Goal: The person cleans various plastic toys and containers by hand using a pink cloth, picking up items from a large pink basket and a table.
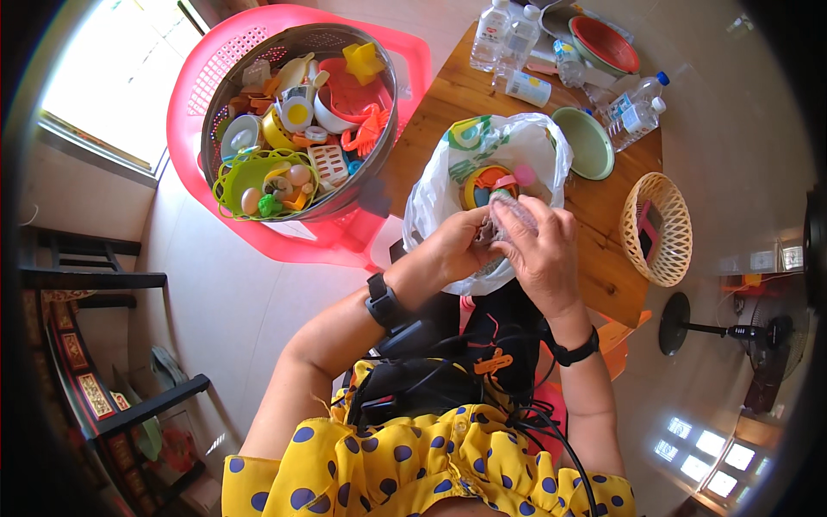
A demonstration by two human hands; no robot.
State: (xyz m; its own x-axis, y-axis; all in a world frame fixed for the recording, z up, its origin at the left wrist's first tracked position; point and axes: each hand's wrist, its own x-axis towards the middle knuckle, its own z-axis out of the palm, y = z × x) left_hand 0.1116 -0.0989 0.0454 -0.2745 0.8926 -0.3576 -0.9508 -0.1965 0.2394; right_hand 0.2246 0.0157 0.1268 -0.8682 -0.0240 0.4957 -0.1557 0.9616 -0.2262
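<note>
Both my hands come together over the near side of a white plastic bag (431,194) with green print. Between them is a small greyish-pink bundle (519,212) that looks like netting; its exact kind is hard to make out. My left hand (455,248) grips it from the left, thumb on top. From the right, my right hand (543,254) closes its fingers over it and hides much of it. Inside the open bag lie a yellow ring-shaped piece (471,191), an orange piece (491,177) and a pink round piece (524,175).
On a pink plastic chair (191,103), a large grey basket (209,142) holds many toy pieces. The wooden table (594,220) carries several plastic bottles (636,122), a green bowl (594,146), a red bowl (607,43) and a woven basket (679,228). A standing fan (767,332) is at right.
</note>
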